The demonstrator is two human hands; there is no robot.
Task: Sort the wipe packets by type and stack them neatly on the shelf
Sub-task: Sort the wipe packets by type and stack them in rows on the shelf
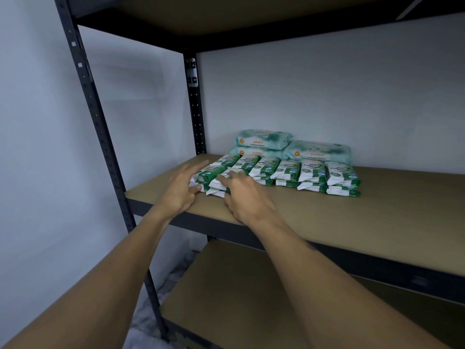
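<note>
Small green-and-white wipe packets [289,172] lie in a row of short stacks on the middle shelf board [377,222]. Behind them, against the wall, sit larger teal wipe packs [319,152], two stacked on the left and one beside them. At the row's left end a front stack of small packets [214,178] lies between my hands. My left hand [182,188] touches its left side with straight fingers, the thumb against the lower packets. My right hand [242,195] rests on its top and front, fingers extended over the top packet.
Black metal uprights [100,137] frame the rack on the left. A shelf board [226,11] hangs above and another [251,298] lies below. A white wall stands behind and to the left. Bare board stretches right of the packets.
</note>
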